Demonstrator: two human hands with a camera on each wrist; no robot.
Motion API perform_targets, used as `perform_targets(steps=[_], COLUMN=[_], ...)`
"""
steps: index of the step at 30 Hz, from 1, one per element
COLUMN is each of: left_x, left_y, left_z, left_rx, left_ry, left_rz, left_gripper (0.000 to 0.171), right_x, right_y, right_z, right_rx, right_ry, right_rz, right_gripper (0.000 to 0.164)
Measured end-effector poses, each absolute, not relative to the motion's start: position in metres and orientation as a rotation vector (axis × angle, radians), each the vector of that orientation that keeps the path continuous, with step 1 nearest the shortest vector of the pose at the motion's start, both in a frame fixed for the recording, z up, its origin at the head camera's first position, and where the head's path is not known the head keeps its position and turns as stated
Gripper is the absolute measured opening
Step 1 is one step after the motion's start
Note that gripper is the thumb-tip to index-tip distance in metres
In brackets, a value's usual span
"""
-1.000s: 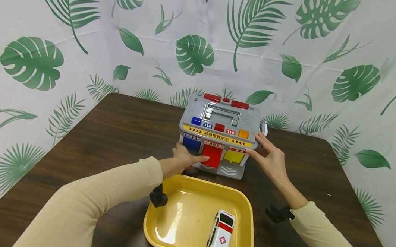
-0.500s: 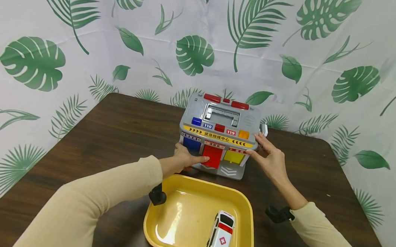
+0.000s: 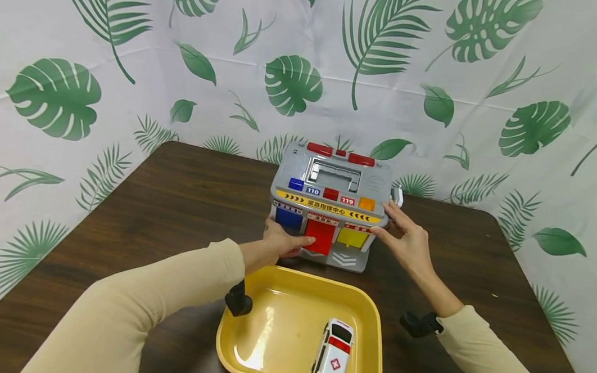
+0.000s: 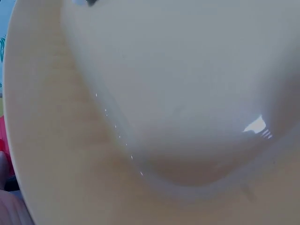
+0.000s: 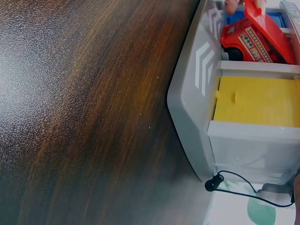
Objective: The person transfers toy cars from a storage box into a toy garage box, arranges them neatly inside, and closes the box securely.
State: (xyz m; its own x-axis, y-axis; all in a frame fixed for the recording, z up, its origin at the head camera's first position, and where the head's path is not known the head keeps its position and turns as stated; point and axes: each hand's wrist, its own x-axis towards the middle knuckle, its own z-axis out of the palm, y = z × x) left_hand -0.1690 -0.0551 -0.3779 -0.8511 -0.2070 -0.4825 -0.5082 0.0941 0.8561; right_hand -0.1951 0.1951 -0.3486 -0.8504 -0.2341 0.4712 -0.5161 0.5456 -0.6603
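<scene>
In the head view a grey toy garage with blue, red and yellow doors stands behind a yellow tray. My left hand is at its front, thumb across the red door. From the right wrist view, that door is swung outward, its lower edge between my left fingertips. A red toy fire truck sits partly under the door in the middle bay. My right hand grips the garage roof's right front corner, thumb at the front eave. The left wrist view shows mostly tray, with a little hand at its lower left.
The yellow tray lies in front of the garage, holding a white toy ambulance. A small white part sticks out at the garage's right side. Dark wood table surrounds everything, and a leaf-print cloth hangs behind.
My left hand has shifted very slightly downward, its thumb still across the red door. The right hand, garage, tray and ambulance stay where they were.
</scene>
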Motion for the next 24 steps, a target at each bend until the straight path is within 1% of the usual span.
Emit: perform_targets(steps=[8, 18, 24], left_x=[-0.168, -0.169, -0.171], left_y=[-0.052, -0.048, -0.044], left_z=[-0.375, -0.378, -0.383], left_rx=[-0.686, -0.683, -0.696], left_ry=[1.933, 1.872, 1.795], left_rz=[2.004, 2.055, 2.172], left_gripper=[0.112, 0.115, 0.114], right_x=[-0.21, -0.212, -0.211], right_y=[0.208, 0.208, 0.208], right_z=[-0.368, -0.37, -0.37], right_rx=[0.615, 0.612, 0.608], right_ry=[-2.462, -2.463, -2.473], right_rz=[1.196, 1.191, 1.191], right_gripper=[0.055, 0.055, 0.055])
